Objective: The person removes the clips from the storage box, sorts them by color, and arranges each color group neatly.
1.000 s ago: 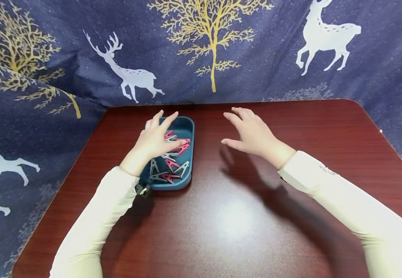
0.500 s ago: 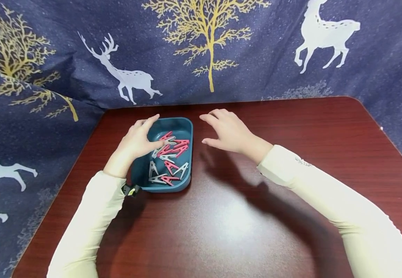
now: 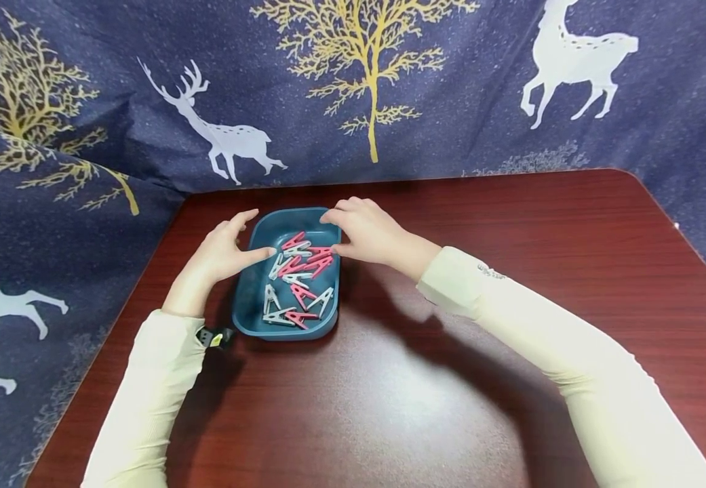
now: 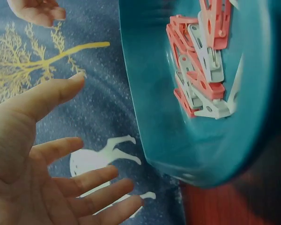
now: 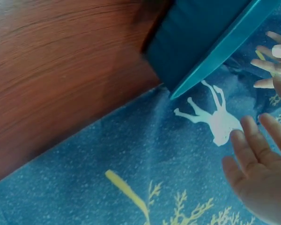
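Note:
A blue-green plastic bin (image 3: 285, 332) stands on the table, holding several pink clothespins (image 3: 302, 296) and several pale grey clothespins (image 3: 270, 298). My left hand (image 3: 221, 249) is at the bin's left side, fingers spread and thumb tip overlapping the rim in the head view. At the opposite side my right hand (image 3: 367, 232) hovers with its fingertips and thumb right at the right rim. The left wrist view shows the left palm (image 4: 51, 154) apart from the bin's wall, holding nothing. In the right wrist view the right fingers (image 5: 246, 147) are extended beside the bin.
The dark red wooden table (image 3: 511, 230) reaches back to a dark blue cloth (image 3: 438, 122) printed with white deer and yellow trees. A small black device (image 3: 215, 337) is strapped at the left cuff.
My right hand has moved left across the table to the bin's right rim. The left hand has drawn back leftward from over the bin, uncovering more clothespins.

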`<act>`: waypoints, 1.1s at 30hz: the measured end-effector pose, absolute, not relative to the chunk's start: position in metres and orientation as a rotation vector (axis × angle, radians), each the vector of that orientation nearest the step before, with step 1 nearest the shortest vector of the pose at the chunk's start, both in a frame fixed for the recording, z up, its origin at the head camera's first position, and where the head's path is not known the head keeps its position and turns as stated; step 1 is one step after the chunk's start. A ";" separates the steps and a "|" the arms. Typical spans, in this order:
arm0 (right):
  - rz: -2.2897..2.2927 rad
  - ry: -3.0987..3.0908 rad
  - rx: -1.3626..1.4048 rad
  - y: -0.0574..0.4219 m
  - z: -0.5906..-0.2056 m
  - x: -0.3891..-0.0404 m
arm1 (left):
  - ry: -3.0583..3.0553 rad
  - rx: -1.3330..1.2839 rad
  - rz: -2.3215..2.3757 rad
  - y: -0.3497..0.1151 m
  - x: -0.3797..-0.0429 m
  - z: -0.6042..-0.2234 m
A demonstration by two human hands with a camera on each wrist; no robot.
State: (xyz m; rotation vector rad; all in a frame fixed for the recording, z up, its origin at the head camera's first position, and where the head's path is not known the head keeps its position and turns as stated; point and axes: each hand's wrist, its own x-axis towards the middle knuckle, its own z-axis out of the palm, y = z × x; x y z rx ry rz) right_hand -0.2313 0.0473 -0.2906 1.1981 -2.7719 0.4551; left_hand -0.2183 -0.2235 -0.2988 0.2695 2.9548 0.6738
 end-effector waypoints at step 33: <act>0.583 -3.100 1.578 -0.015 -0.317 -0.264 | 2.341 0.087 1.444 -0.280 -0.232 -0.334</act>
